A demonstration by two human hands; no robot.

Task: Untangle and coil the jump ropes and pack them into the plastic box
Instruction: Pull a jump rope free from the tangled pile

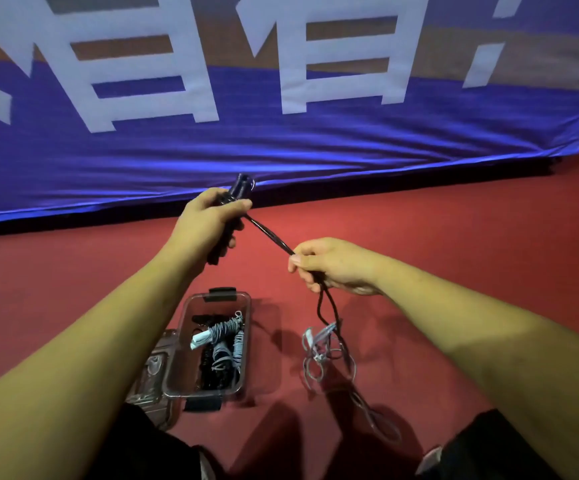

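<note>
Red floor (454, 254), lit from above, hard shadows. Plastic box (180, 341) open on it between the forearms, lid (153, 375) lying against its left side. Inside: coiled ropes (220, 344), grey and black, bundled tight. Just right of the box, a loose tangle (319, 355) of pale grey cord, crossed by the black rope (269, 235). Right hand (329, 265): fingers curled round the black rope, which trails down into the tangle. Left hand (208, 220), farther out and higher: fingers wrapped round the black handles (241, 187). Judgement: the span between the hands is held taut to draw the rope clear before coiling. Blue banner (281, 143) behind
</note>
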